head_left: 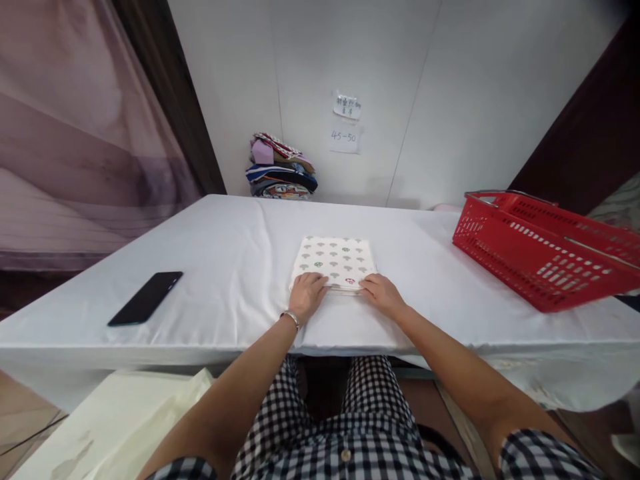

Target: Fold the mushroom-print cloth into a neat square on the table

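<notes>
Both hands, left hand (306, 295) and right hand (381, 292), fingers flat pressing folded cloth (334, 261) near edge; basket (543, 248) at 2 o'clock. Next probably needs a pinch grip.

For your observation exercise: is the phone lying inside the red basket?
No, the phone lies on the table far left, apart from the basket.

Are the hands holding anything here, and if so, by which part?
Both hands, left hand and right hand, rest on the near edge of the folded white patterned cloth on the white-covered table; a true grip cannot be told.
</notes>
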### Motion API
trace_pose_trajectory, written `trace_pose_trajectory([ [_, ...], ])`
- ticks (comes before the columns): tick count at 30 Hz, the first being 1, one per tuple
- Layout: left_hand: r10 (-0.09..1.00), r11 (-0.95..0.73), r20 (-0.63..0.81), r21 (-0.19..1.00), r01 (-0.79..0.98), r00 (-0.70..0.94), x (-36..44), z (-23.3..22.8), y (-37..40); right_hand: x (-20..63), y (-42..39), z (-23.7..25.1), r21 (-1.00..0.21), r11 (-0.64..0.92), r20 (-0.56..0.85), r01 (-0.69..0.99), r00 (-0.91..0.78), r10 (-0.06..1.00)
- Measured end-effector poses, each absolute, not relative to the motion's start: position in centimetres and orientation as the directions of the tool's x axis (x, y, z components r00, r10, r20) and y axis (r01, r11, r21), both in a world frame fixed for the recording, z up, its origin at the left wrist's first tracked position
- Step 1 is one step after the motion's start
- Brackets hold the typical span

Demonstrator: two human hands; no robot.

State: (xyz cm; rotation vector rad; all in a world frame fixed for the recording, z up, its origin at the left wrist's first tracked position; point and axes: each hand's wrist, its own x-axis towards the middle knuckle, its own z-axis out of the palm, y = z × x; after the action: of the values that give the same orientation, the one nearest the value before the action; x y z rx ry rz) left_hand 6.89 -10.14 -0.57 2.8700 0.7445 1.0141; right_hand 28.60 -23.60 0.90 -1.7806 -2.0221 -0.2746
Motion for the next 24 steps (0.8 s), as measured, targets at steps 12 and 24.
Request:
trace_pose_trajectory([
  [12,0.479,-0.873,0.59,0.248,0.419,0.65,6.7,-0.5,-10.2,29.1,-22.6,0.2,-0.032,0.106,0.551,0.994,-0.071,0.831],
  [24,0.443,-0.895,0.564,0.227,0.385,0.697,6.2,-0.2,-10.3,29.7,-24.5,-1.1,-0.109,0.252,0.557,0.962,-0.15,0.817],
])
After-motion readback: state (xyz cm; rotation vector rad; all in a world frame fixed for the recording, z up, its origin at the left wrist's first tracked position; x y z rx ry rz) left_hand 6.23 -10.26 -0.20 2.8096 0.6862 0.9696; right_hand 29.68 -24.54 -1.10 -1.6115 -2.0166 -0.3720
